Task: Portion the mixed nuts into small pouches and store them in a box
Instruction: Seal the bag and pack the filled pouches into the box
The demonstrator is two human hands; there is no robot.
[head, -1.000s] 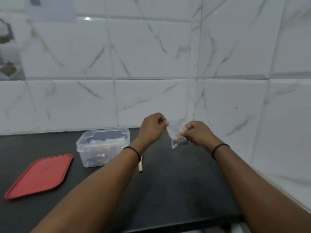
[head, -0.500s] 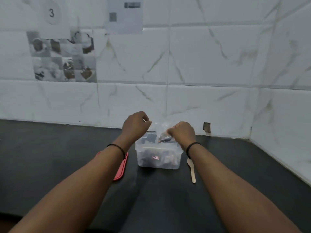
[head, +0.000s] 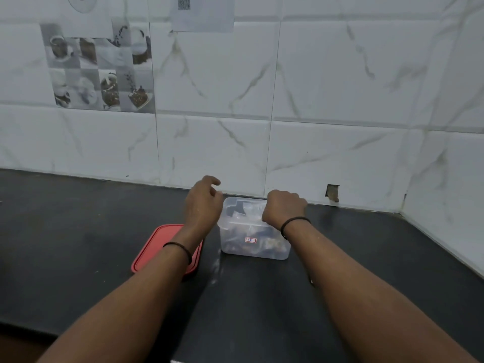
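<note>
Black countertop (head: 78, 231) meeting white marble-patterned wall tiles (head: 314, 87). Near the far wall, clear plastic box (head: 251, 242) holding filled pouches (head: 247, 209). Red lid (head: 157, 247) just left. Left hand (head: 203, 205) loosely curled, empty. Right hand (head: 284, 206) curled above box; grip unclear.

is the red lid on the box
No, the red lid lies flat on the counter left of the open box.

2 bare forearms are seen, no sleeves. 1 thin black band is worn on the left wrist (head: 180, 248) and 1 on the right wrist (head: 293, 223).
</note>
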